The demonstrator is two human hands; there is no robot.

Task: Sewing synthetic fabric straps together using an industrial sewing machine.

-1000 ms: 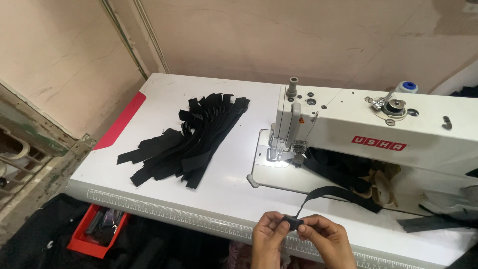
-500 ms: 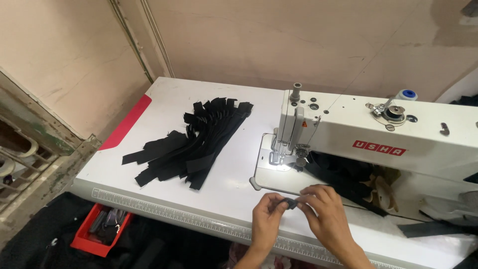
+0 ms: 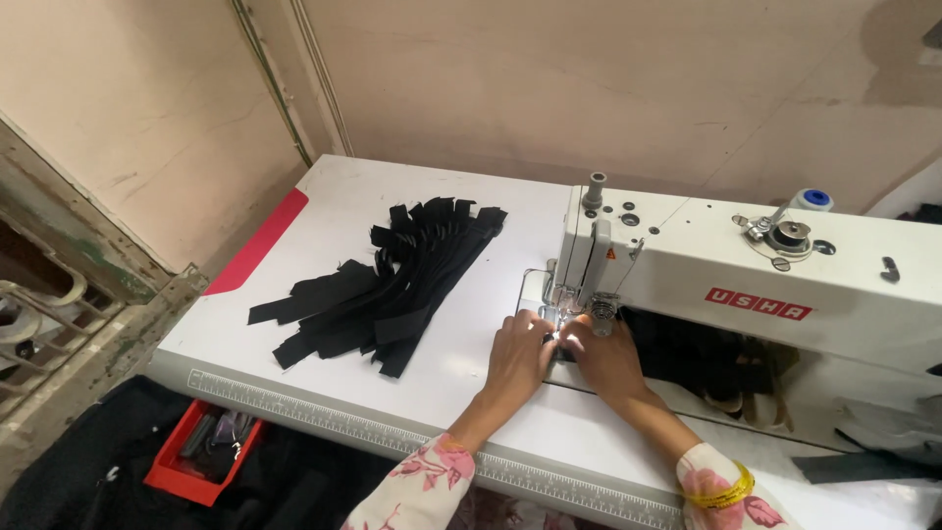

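Note:
My left hand (image 3: pixel 518 359) and my right hand (image 3: pixel 608 361) meet under the needle of a white sewing machine (image 3: pixel 746 285), fingertips pinching a small black fabric strip (image 3: pixel 549 339) that is mostly hidden between them. Both hands rest on the white table (image 3: pixel 432 393). A pile of black fabric strips (image 3: pixel 392 285) lies fanned out on the table to the left of my left hand. More dark fabric (image 3: pixel 687 358) sits under the machine arm, right of my right hand.
A red patch (image 3: pixel 257 245) marks the table's left edge. A red tray (image 3: pixel 191 456) with small items sits below the table's front left. A ruler strip (image 3: pixel 324 414) runs along the front edge. A spool (image 3: pixel 811 200) stands on the machine top.
Both hands have moved up from the table's front edge to the needle area, carrying the black strip under the machine head. The view has shifted slightly.

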